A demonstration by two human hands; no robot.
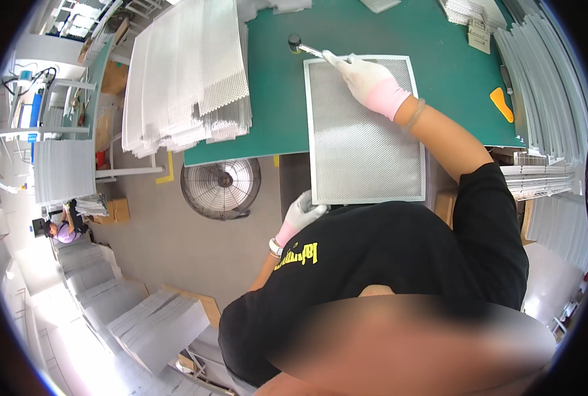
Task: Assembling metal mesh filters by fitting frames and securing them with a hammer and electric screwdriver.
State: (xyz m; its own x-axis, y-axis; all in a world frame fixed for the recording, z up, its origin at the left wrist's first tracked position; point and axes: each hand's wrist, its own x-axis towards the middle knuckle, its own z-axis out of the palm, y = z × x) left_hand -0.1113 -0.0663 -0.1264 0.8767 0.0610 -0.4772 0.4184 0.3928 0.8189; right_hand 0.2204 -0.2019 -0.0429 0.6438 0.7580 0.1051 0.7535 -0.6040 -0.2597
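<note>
A rectangular mesh panel (366, 145) in a pale metal frame lies on the green table, its near end jutting past the table edge toward my body. My right hand (366, 78), in a white and pink glove, is over the far end of the panel. It is closed around the light handle of a small mallet (295, 43), whose dark head rests or hovers just beyond the far left corner. My left hand (300, 214), gloved likewise, is at the panel's near left corner, its fingers closed about the frame there.
A tall stack of mesh sheets (182, 72) stands at the table's left. To the right are a yellow scraper (502, 104) and stacked frame strips (545, 86). A round floor fan (221, 188) is below the table edge. Another person (66, 228) is far left.
</note>
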